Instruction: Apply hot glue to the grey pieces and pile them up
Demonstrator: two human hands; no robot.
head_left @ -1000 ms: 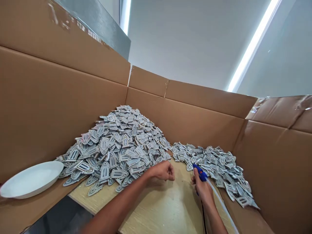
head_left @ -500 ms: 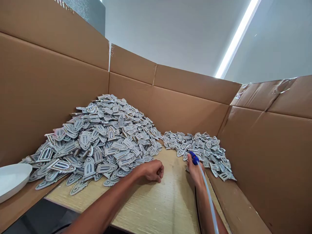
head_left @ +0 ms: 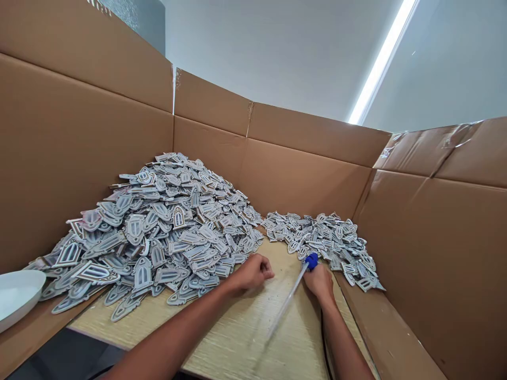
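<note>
My left hand (head_left: 253, 271) is closed over the tabletop, beside the right edge of a big heap of grey-white arched window-shaped pieces (head_left: 190, 211). Its fingers are curled in, and whatever they may hold is hidden. My right hand (head_left: 319, 282) grips a blue glue gun (head_left: 311, 261) just in front of a smaller heap of the same pieces (head_left: 336, 240). A long translucent glue stick (head_left: 291, 293) juts from the back of the gun, slanting down to the left. The gun's nozzle is hidden from me.
Tall cardboard walls (head_left: 312, 169) enclose the pale wooden tabletop (head_left: 237, 332) on the left, back and right. A white bowl (head_left: 18, 298) is at the left edge. A black cord (head_left: 325, 343) runs beside my right forearm.
The glue stick has swung from over my right forearm to the left of it as my right hand turned. My left hand has shifted slightly right and away from me.
</note>
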